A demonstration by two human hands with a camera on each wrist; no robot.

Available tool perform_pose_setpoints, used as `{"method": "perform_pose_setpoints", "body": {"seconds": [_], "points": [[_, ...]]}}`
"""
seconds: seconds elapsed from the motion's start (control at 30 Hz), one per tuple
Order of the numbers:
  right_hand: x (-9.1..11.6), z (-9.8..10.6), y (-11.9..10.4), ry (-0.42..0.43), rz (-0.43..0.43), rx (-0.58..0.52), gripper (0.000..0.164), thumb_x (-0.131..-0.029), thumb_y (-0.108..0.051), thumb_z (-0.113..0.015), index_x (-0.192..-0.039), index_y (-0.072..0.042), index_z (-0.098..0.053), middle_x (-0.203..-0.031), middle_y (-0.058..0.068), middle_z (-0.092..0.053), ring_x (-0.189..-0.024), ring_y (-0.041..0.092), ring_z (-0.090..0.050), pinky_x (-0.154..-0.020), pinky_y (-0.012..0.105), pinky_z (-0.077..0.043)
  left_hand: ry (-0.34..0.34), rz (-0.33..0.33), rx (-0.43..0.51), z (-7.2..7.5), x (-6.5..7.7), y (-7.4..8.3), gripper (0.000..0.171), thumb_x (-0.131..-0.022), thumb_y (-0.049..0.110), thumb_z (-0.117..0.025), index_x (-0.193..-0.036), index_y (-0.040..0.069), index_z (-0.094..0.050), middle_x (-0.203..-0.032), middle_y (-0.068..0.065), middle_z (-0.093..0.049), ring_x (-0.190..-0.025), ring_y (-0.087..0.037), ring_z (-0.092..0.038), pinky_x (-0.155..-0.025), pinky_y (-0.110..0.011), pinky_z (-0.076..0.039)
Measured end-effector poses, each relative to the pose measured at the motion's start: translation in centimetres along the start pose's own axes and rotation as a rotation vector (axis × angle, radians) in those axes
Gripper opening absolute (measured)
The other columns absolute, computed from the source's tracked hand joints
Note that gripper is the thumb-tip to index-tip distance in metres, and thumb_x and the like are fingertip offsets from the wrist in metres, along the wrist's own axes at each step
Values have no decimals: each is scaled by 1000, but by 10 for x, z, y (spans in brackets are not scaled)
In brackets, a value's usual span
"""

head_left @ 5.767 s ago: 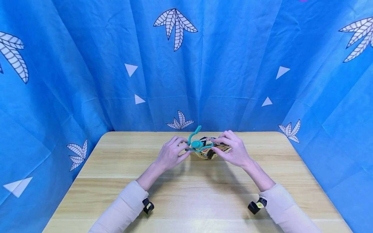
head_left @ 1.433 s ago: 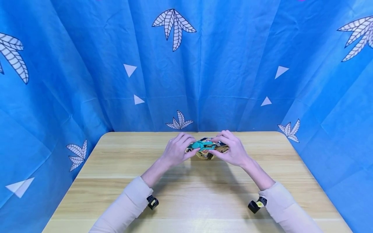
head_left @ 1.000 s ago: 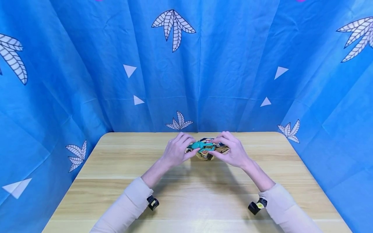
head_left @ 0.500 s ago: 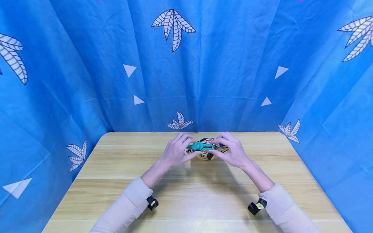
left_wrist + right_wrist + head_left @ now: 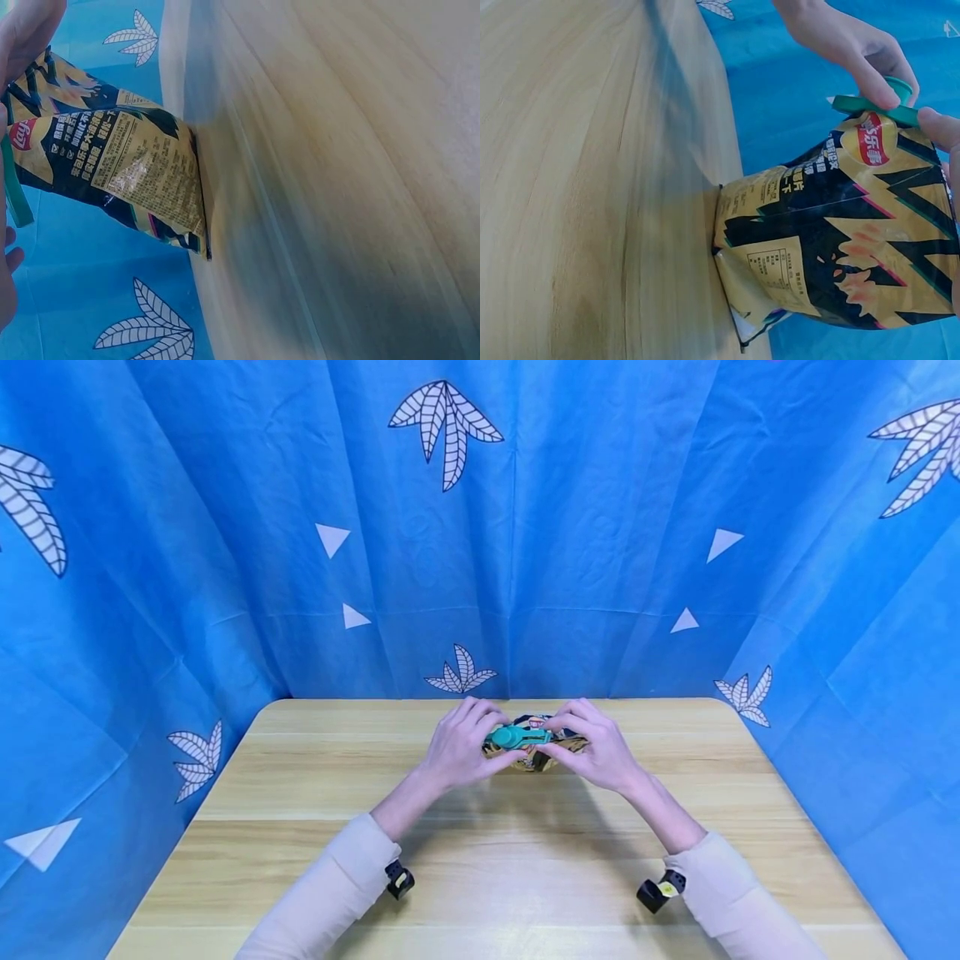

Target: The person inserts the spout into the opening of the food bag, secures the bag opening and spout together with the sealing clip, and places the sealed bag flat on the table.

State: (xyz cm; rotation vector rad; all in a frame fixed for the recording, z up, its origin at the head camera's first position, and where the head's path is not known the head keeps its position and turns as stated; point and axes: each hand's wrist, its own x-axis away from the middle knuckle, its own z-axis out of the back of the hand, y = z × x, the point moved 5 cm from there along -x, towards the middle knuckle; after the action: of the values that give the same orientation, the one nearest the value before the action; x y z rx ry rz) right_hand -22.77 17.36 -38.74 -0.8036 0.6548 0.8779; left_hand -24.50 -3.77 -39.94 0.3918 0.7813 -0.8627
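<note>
A black and gold bag of Lay's chips (image 5: 832, 225) stands upright on the table, its front showing in the right wrist view. Across its top lies a green sealing clip with a round cap (image 5: 517, 737), its arms folded together. My left hand (image 5: 461, 747) grips the clip at the capped end, thumb on the near side and fingers behind. At the other end my right hand (image 5: 596, 747) pinches the bag's top edge, fingertips right at the clip's tip. The left wrist view shows the bag's printed back, with the clip (image 5: 16, 184) at the left edge.
The wooden table (image 5: 480, 860) reaches back to a blue curtain (image 5: 600, 527) with white leaves and triangles. Curtain also hangs along both sides. Each wrist carries a small black camera, one on the left (image 5: 400, 880) and one on the right (image 5: 660, 892).
The clip's raised arm has been folded down, so both arms now lie together over the bag top. My left hand has shifted slightly right along the clip; the right hand has hardly moved.
</note>
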Motion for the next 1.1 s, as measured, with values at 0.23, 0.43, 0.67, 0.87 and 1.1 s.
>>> {"method": "perform_pose_setpoints", "body": {"seconds": [0.23, 0.43, 0.67, 0.87, 1.1], "points": [[-1, 1, -1, -6, -9, 5, 24, -81, -11, -88, -104, -9, -79, -95, 4, -71, -92, 19, -61, -79, 25, -49, 23, -13, -36, -2, -2, 0, 54, -75, 55, -90, -103, 12, -74, -107, -3, -74, -96, -19, -63, -83, -33, -55], [-2, 1, -2, -13, -11, 15, 23, -83, -13, -88, -104, -9, -79, -96, 3, -71, -91, 18, -60, -78, 24, -47, 7, -21, -33, -1, -5, 3, 49, -77, 51, -90, -101, 11, -74, -106, -4, -73, -95, -19, -61, -80, -31, -55], [-3, 1, -2, -45, -20, 75, 25, -84, -20, -87, -105, -10, -78, -97, 2, -71, -92, 18, -60, -76, 25, -48, 15, -35, -39, -1, -5, 4, 45, -79, 49, -89, -99, 12, -74, -105, -3, -73, -94, -19, -61, -78, -30, -55], [-8, 0, -4, -60, 32, 161, 34, -96, -45, -76, -103, -11, -78, -96, 1, -71, -89, 18, -60, -72, 29, -49, 20, -45, -38, -1, -5, 5, 44, -79, 47, -89, -97, 11, -74, -105, -4, -72, -93, -19, -61, -77, -30, -55], [-11, -6, -2, -85, 85, 216, 42, -102, -52, -66, -101, -12, -79, -91, 0, -67, -82, 15, -56, -65, 28, -47, 17, -29, -28, 0, -5, 3, 41, -80, 46, -88, -96, 11, -74, -105, -4, -72, -94, -19, -62, -77, -30, -56]]}}
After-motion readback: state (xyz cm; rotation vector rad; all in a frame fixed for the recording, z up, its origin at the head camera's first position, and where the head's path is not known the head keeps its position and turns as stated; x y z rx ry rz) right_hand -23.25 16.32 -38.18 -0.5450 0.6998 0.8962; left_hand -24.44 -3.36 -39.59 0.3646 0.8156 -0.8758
